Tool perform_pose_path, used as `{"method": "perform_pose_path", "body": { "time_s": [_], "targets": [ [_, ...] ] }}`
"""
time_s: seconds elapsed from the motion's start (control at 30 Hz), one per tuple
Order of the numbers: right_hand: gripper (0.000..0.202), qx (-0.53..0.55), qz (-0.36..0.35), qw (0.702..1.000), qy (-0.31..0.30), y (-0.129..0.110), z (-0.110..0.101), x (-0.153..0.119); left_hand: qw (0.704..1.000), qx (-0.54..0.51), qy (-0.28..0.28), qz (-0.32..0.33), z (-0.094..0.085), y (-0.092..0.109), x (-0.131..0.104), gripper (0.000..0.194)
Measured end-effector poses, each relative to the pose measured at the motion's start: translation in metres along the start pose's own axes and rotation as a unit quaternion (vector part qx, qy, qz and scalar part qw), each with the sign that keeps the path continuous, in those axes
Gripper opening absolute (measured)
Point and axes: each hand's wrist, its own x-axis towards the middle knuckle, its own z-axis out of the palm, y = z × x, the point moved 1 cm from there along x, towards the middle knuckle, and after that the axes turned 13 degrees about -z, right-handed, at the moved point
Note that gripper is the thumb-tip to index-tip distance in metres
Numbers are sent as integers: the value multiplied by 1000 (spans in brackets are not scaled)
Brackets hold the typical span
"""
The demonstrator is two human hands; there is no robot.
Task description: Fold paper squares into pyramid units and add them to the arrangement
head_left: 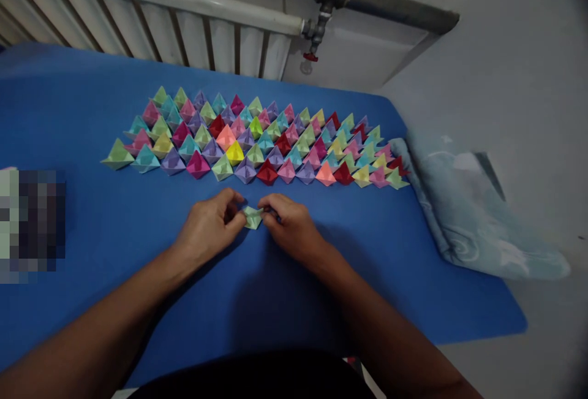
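A small pale green piece of folded paper (252,218) is held between my two hands, low over the blue table. My left hand (212,218) pinches its left side between thumb and fingers. On its right side, the fingertips of my right hand (290,221) are closed on the edge. Just beyond my hands stand several rows of small folded paper boats (245,169) in green, purple, pink, red, yellow and blue. The nearest row is a short way past my fingertips, apart from them.
The blue table (184,319) reaches a white radiator (184,37) at the back. A valve with a red handle (310,56) hangs under a grey pipe (399,7). Folded light-blue fabric (459,215) lies at the right edge. A pixelated patch hides something at far left.
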Motion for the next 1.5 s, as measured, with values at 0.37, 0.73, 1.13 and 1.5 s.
{"method": "perform_pose_path", "body": {
  "time_s": [0.37, 0.73, 1.13, 1.5],
  "targets": [
    [24, 40, -105, 992, -58, 8, -9, 2, 989, -10, -99, 109, -6, -6, 13, 23],
    [34, 24, 62, 998, 10, -4, 4, -2, 993, 71, -23, 94, 5, -8, 5, 13],
    [18, -140, 65, 986, -69, -10, 4, 0, 982, 169, -12, 78, 10, 0, -2, 21],
    [19, -186, 63, 977, -78, -11, 9, 2, 983, 174, 2, 49, 11, 1, 4, 22]
  ]
}}
